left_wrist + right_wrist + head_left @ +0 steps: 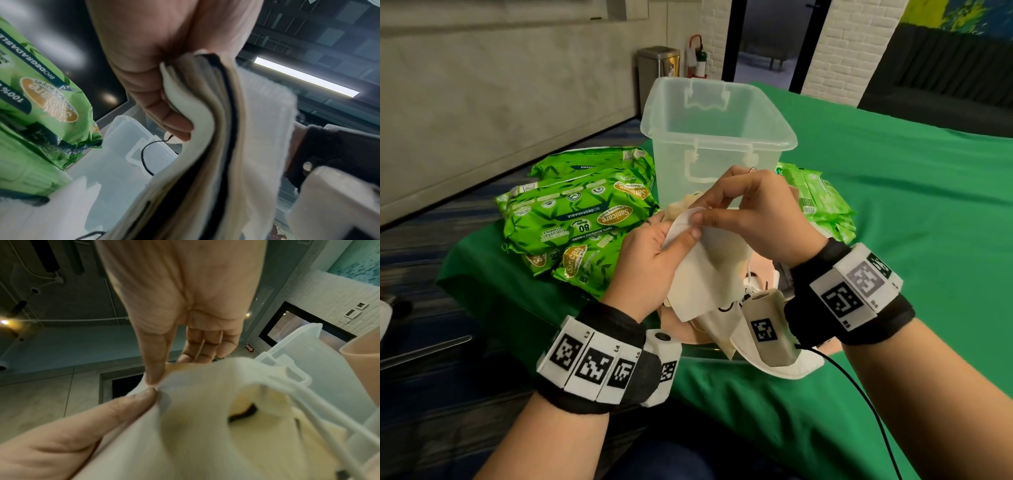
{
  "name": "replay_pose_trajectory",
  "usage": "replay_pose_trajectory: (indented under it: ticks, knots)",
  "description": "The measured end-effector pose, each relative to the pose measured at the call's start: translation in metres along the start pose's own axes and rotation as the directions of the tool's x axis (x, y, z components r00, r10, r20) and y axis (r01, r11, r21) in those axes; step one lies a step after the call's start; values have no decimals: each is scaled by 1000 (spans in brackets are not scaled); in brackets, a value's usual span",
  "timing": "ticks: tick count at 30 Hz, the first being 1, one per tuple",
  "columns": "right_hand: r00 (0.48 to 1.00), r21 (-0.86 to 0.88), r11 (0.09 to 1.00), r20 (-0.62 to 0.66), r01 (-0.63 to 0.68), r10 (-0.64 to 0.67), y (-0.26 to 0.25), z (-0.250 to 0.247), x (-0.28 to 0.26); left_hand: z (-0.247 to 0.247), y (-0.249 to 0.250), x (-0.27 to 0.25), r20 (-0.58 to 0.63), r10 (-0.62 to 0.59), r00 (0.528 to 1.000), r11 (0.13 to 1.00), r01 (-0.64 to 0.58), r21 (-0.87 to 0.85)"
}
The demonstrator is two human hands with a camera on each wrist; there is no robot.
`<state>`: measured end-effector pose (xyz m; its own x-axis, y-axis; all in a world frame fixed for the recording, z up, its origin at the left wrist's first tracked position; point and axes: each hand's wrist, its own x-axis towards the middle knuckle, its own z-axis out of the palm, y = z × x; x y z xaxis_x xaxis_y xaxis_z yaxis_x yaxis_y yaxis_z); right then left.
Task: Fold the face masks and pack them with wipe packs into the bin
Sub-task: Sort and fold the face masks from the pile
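A: Largest first: green cloth-covered table (pixel 893 240); on it the clear, lidless plastic bin with clip handles (pixel 717 137), upright; I take the bin as landmark.

B: Noted; what lies beside the bin?

A: To its left, just beside, a heap of bright green leaf-printed wipe packs (pixel 575 219), stacked and overlapping; to its right, a smaller stack of paler green wipe packs (pixel 822 202), partly behind the right hand.

B: And the masks?

A: In front of the bin, on the near side, a loose pile of cream, white and pink face masks (pixel 739 329) with black and white ear loops; above that pile, the off-white cloth face mask (pixel 705 274) held up in both hands, just short of the bin's front wall.

B: Grips?

A: Left hand (pixel 654 253): thumb and curled fingers clamp the mask's left edge; the left wrist view shows several layers gripped together; right hand (pixel 753 219): thumb and forefinger pinch the mask's top edge, the other fingers loosely extended; the two thumbs almost meet.

B: Inside the bin?

A: Cannot tell through the cloudy wall.
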<state>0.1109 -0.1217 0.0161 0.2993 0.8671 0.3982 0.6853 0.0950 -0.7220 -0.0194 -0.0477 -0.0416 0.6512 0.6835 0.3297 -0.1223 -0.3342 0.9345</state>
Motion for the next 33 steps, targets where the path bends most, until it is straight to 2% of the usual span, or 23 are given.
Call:
replay_pose_trajectory:
  ticks: [5,7,9,11,14,16,19,21,24,27,30,33]
  knots:
    - [996,145,989,-85,7,5,3,0,-1,-1,0,-1,-18,-7,1000,1000,7,-8]
    - [982,173,984,-188,51,-18,4,-2,2,-2,-2,0,-15,-23,1000,1000,23,18]
    - [952,280,955,-307,98,-7,2,-9,5,-3,-4,2,-25,-41,999,998,42,52]
    - [942,361,925,-336,120,9,-1,-17,6,-5,-6,4,-29,-56,998,997,57,45]
    - [974,332,934,-216,134,-63,-4,-25,5,-6,-8,4,-9,-28,1000,999,28,45]
    - [994,253,962,-21,105,-103,-8,-27,3,-5,-8,4,-37,-35,999,999,37,37]
    - [967,151,988,244,40,-77,-8,-25,0,-5,-6,2,-90,-10,996,999,12,31]
    - [945,60,998,322,32,-50,-8,-20,-2,-7,-6,1,-93,-1,996,999,5,35]
    - [928,-146,987,374,64,-5,-7,-12,-1,-7,-2,-1,-82,-26,996,1000,26,2]
    - [914,-285,958,390,1,115,1,-15,0,-9,-1,-3,-101,-30,994,998,35,48]
    - [913,-434,898,334,-70,233,15,-24,0,-12,-2,-2,-143,-60,988,996,70,60]
    - [934,-379,918,274,-112,228,17,-36,-1,-11,-3,-1,-153,-74,985,995,83,52]
